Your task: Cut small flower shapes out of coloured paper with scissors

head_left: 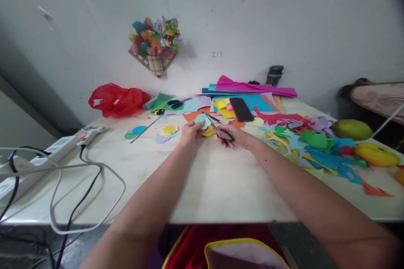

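My left hand (190, 131) pinches a small light blue paper piece (203, 120) just above the white table (195, 185). My right hand (233, 136) is closed around the black handles of a pair of scissors (217, 128), whose open blades reach up to the edge of the blue paper. A yellow paper circle (208, 132) lies under the blades between my hands. To the left of my left hand sit a yellow and lilac paper flower (167, 132) and a blue and green disc pair (135, 132) on a thin stick.
A black phone (241, 109) rests on coloured paper sheets (249, 92) at the back. Paper scraps (315, 145) and mangoes (362, 141) crowd the right side. A red plastic bag (115, 99), second scissors (176, 102), a power strip (41, 159) and cables (78, 193) are on the left.
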`<state>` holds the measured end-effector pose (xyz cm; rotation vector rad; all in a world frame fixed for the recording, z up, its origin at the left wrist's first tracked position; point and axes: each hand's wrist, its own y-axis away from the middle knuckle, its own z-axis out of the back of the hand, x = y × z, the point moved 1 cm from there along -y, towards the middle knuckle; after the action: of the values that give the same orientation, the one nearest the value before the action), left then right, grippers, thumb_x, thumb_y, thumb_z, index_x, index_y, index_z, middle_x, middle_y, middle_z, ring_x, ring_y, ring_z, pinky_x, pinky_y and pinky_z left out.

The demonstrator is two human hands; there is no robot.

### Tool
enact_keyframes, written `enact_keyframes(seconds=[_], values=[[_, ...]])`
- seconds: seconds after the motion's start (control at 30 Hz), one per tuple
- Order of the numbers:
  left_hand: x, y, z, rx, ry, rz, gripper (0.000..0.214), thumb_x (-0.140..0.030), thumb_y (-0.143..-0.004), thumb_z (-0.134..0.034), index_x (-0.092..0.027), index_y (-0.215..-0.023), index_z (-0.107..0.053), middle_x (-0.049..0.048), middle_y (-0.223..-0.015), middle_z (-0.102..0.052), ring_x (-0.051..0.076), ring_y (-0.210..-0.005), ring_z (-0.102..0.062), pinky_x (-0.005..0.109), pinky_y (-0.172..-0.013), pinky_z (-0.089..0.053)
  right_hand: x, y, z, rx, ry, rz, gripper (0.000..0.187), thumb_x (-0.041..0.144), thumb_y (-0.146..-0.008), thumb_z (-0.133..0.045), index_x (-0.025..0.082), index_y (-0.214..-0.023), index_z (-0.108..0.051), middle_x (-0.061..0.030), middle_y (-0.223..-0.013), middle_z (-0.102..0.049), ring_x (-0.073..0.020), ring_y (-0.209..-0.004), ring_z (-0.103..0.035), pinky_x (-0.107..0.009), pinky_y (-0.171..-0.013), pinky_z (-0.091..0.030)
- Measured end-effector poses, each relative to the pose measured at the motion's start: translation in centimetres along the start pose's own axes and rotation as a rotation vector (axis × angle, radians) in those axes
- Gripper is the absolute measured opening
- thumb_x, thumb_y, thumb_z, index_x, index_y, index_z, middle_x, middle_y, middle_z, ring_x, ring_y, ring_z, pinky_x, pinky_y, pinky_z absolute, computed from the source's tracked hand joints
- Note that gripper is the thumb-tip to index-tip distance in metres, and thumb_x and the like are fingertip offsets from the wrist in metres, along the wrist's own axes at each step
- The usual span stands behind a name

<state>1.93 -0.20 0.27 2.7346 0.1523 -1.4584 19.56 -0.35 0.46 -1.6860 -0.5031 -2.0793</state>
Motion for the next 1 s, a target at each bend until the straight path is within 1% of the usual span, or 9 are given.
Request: enact_keyframes(seconds=[0.27, 0.43, 0.77, 1.0], values=[[-0.08, 0.12, -0.05, -0.008, 0.007, 0.003, 0.018, -0.006, -0.061, -0.081, -0.011, -0.069, -0.066, 0.0047, -0.07, -0.07, 0.015, -0.066, -0.069, 0.031, -0.076, -0.059, 0.2, 0.17, -0.08, -0.007, -0.03, -0.009, 0.023, 0.039, -0.088, -0.059, 0.017, -0.084, -0.053, 0.0005, -0.06, -0.061, -0.0092, -0.043, -0.055, -0.016, -0.029, -0.028], [-0.06, 0.16, -0.09, -0.002, 0.014, -0.003, 0.015, -0.005, -0.062, -0.079, -0.01, -0.068, -0.067, 0.0047, -0.069, -0.07, 0.013, -0.064, -0.067, 0.029, -0.074, -0.058, 0.06, 0.14, -0.06, 0.0, -0.047, -0.01, 0.024, 0.041, -0.088, -0.059, 0.018, -0.085, -0.052, 0.0004, -0.06, -0.061, -0.0095, -0.043, -0.056, -0.016, -0.029, -0.028], [-0.05, 0.07, -0.03, -0.015, 0.017, 0.005, 0.017, -0.006, -0.061, -0.081, -0.01, -0.071, -0.068, 0.0057, -0.072, -0.071, 0.016, -0.068, -0.069, 0.033, -0.08, -0.057, 0.24, 0.12, -0.13, -0.006, -0.047, -0.018, 0.024, 0.041, -0.087, -0.059, 0.018, -0.084, -0.052, 0.002, -0.058, -0.059, -0.0089, -0.042, -0.054, -0.016, -0.028, -0.026], [-0.15, 0.13, -0.18, -0.011, 0.025, 0.001, 0.013, -0.004, -0.062, -0.077, -0.01, -0.067, -0.067, 0.005, -0.069, -0.071, 0.013, -0.064, -0.067, 0.028, -0.073, -0.058, 0.17, 0.11, -0.09, -0.007, -0.039, -0.017, 0.024, 0.04, -0.086, -0.061, 0.018, -0.083, -0.052, 0.0024, -0.058, -0.059, -0.0083, -0.042, -0.053, -0.016, -0.029, -0.027]])
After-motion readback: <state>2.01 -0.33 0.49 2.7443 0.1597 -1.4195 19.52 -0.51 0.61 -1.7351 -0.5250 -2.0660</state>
